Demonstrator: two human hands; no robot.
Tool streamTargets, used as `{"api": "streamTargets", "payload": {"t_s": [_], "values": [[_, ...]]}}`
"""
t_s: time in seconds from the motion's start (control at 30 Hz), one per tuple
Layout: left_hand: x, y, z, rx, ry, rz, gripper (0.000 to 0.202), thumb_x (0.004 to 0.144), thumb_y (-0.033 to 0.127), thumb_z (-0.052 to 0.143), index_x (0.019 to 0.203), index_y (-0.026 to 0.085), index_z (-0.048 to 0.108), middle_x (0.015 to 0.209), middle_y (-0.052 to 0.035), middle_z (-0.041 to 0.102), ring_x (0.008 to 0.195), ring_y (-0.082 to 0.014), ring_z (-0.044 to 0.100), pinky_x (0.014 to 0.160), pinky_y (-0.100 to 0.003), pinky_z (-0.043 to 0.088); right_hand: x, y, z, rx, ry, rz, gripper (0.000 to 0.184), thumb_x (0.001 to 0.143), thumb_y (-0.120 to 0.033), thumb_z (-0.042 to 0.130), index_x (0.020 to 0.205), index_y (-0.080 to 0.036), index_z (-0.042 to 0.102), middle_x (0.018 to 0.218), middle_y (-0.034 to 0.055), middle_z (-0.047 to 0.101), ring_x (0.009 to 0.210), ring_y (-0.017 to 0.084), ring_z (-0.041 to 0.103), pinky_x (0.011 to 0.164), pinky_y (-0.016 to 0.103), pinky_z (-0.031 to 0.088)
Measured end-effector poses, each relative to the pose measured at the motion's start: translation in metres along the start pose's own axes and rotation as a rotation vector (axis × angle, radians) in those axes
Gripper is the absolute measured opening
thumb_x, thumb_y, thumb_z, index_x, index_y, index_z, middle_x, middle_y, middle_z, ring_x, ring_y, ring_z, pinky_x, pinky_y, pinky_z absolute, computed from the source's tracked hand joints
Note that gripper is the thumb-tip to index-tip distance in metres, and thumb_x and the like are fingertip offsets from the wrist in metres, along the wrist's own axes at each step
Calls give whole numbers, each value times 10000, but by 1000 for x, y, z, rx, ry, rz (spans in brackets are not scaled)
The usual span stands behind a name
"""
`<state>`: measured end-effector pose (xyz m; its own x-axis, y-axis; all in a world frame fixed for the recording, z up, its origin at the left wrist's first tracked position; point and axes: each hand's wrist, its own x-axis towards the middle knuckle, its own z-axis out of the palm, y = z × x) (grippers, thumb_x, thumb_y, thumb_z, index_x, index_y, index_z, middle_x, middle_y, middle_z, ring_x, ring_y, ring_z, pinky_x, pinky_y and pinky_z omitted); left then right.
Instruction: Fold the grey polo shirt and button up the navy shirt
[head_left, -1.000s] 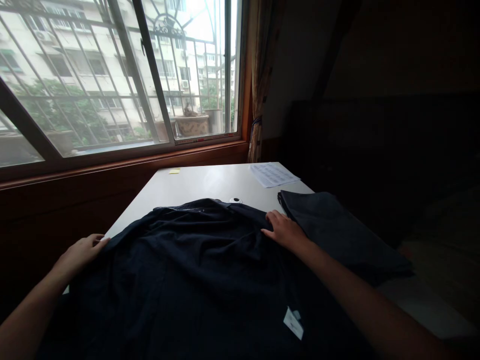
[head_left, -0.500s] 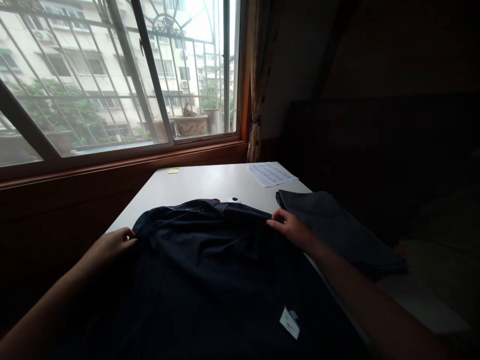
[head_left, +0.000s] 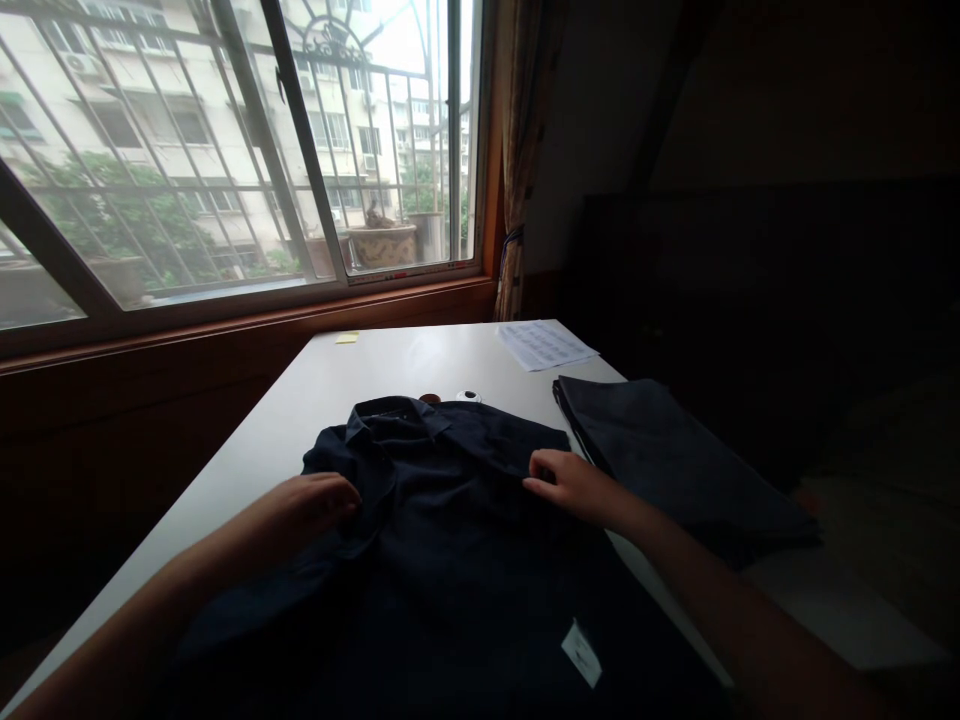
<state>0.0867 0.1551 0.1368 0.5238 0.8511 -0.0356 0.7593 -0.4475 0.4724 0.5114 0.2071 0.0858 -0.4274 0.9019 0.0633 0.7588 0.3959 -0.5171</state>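
Observation:
A dark navy collared shirt (head_left: 442, 560) lies spread over the table, its collar at the far end and a white label (head_left: 582, 655) low on its right side. On the left front, below the shoulder, my left hand (head_left: 319, 500) is bent down with its fingers closed on the cloth; the fingertips are partly in shadow. My right hand (head_left: 566, 482) pinches the shirt between thumb and fingers near the right sleeve. The near part of the shirt fades into darkness.
The white table (head_left: 405, 355) carries a yellow sticky note (head_left: 346, 338), printed sheets (head_left: 546, 345), a small white round object (head_left: 469, 396) and a brown round one (head_left: 430, 398). Folded dark cloth (head_left: 660, 450) lies along the right edge. A barred window (head_left: 225, 150) stands behind.
My left hand has left the shirt's left shoulder and moved right and nearer to me. The collar and left shoulder now lie flatter. My right hand has shifted slightly down.

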Motion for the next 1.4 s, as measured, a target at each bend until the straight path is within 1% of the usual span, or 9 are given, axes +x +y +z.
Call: {"api": "streamTargets", "payload": {"t_s": [0.1,0.17,0.33,0.5,0.67,0.8,1.03,1.17,1.4], "values": [[6,-42,-10,68,170,-46,270,939,374,469,1051,228,666,1035,-70,693,889,-204,660,773,-300,527,2,8,-3,-48,86,36,176,869,-333,576,772,-192,616,810,39,649,751,183,591,671,282,400],[14,-58,-11,118,197,-36,282,932,358,472,1099,232,661,1068,-79,674,900,-212,658,779,-320,539,7,8,-4,-76,151,56,174,865,-316,574,750,-193,615,814,43,641,764,187,586,687,289,409],[56,-62,-4,335,219,-54,359,919,293,487,1258,333,597,1346,-38,549,1046,-233,642,846,-341,539,32,-18,2,-73,322,-37,32,834,-217,600,845,-200,624,884,38,630,850,187,584,788,293,436],[101,-84,2,458,194,-194,537,830,251,589,1356,328,516,1449,-64,446,1110,-263,615,853,-347,521,73,-52,28,-52,230,-147,117,833,-185,627,948,-202,640,944,46,621,893,185,578,829,293,437],[124,-106,6,275,291,-165,269,815,288,569,1033,250,722,1210,-84,623,1069,-279,568,937,-400,456,111,-50,63,-32,121,-77,402,785,-289,732,1167,-218,629,1019,80,612,970,240,578,889,358,435],[137,-104,4,199,318,-126,255,823,377,581,972,248,743,1090,-88,693,1065,-298,524,981,-435,405,131,-34,80,32,92,-51,645,718,-233,774,1323,-238,550,1104,99,597,1062,271,554,951,405,417],[163,-85,9,-48,217,-59,395,810,566,593,904,221,762,882,-78,734,991,-293,594,886,-376,454,153,-6,79,287,105,-36,720,677,-66,665,1362,-233,518,1162,72,643,1067,227,602,964,349,441],[168,-75,25,-216,122,-57,452,788,600,609,936,200,760,940,-64,751,867,-251,665,808,-334,499,158,10,77,485,121,25,652,706,-82,588,1339,-232,545,1148,55,677,1009,217,649,912,352,495],[162,-74,50,-385,169,-127,489,763,576,644,1029,175,734,1092,-94,733,1044,-289,656,941,-371,489,155,19,78,776,105,58,457,720,-112,509,1133,-203,681,1089,49,722,890,197,689,805,329,561]]}}
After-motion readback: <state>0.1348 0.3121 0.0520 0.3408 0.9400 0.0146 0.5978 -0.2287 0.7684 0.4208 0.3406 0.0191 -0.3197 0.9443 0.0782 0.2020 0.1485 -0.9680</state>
